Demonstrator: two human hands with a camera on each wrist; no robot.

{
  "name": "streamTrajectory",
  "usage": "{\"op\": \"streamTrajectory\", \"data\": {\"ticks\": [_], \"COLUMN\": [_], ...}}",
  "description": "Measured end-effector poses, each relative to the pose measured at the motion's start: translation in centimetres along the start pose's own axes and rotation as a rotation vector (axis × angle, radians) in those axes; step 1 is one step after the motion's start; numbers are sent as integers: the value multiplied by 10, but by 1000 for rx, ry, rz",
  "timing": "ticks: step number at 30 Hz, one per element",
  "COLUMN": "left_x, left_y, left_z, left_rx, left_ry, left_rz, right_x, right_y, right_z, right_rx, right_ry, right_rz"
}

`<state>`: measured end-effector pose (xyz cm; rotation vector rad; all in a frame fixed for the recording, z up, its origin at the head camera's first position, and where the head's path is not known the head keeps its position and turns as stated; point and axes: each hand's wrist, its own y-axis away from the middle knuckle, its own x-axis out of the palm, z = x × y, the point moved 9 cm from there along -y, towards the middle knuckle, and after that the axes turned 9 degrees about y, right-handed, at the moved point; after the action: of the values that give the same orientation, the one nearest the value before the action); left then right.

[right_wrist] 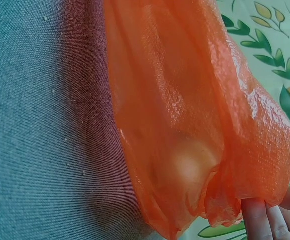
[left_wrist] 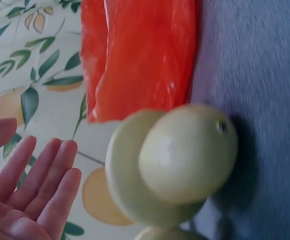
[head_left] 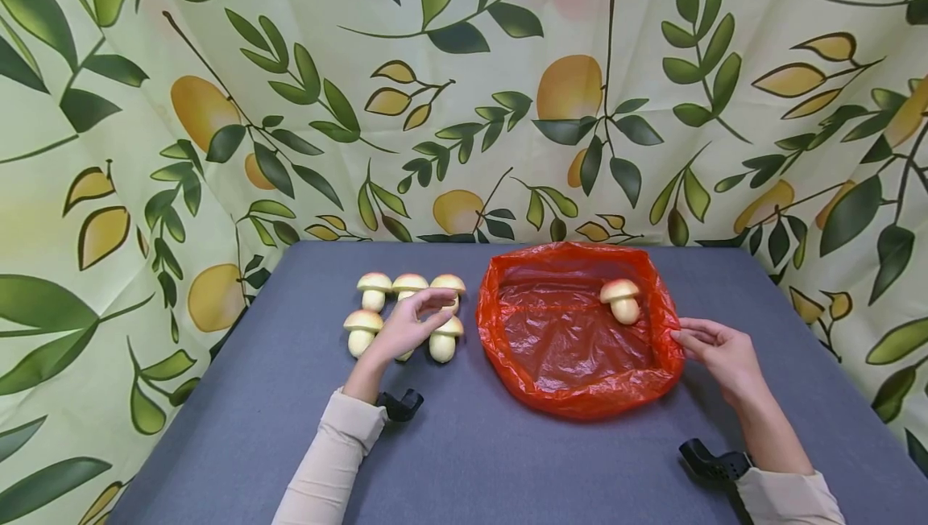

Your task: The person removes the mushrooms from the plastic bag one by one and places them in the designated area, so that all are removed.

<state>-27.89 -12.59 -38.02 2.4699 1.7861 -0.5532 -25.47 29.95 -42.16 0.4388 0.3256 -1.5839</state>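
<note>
A red plastic bag (head_left: 580,404) stands with its mouth spread wide, and one toy mushroom (head_left: 623,303) lies inside near its right wall. My right hand (head_left: 725,356) pinches the bag's right rim between thumb and fingers (right_wrist: 257,220). To the left of the bag, several cream mushrooms with pinkish caps lie in two rows. My left hand (head_left: 409,325) hovers over them, fingers extended and nothing held, hiding most of the front middle one. In the left wrist view, a mushroom (left_wrist: 189,155) looms close beside the hand (left_wrist: 30,195).
A grey-blue cloth (head_left: 522,469) covers the table. Behind it and at both sides hangs a leaf-and-fruit patterned curtain (head_left: 500,146). A black wrist mount sits on each forearm, the left one (head_left: 400,406) low over the cloth.
</note>
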Motion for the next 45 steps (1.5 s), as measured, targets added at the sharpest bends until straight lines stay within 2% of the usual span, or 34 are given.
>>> {"op": "streamTrajectory", "data": {"ticks": [7,11,16,21,39,45], "left_x": [19,30,44,55,88,100], "left_y": [-7,-11,-15,-17,-32,-38], "left_z": [-3,-3,-7,-11,-24,-26], "left_rx": [11,-2,25,24,8,30], "left_ry": [62,70,87,99,114,140], "left_rz": [40,68,109,146,168,165], "right_x": [0,0,0,1,3,2], "right_y": [0,0,0,0,1,2], "right_z": [0,0,0,0,0,2], "right_rx": [-4,-2,-1,-5,-14,-18], "right_ry": [7,13,12,3,-13,1], "right_rz": [6,6,11,14,31,24]}}
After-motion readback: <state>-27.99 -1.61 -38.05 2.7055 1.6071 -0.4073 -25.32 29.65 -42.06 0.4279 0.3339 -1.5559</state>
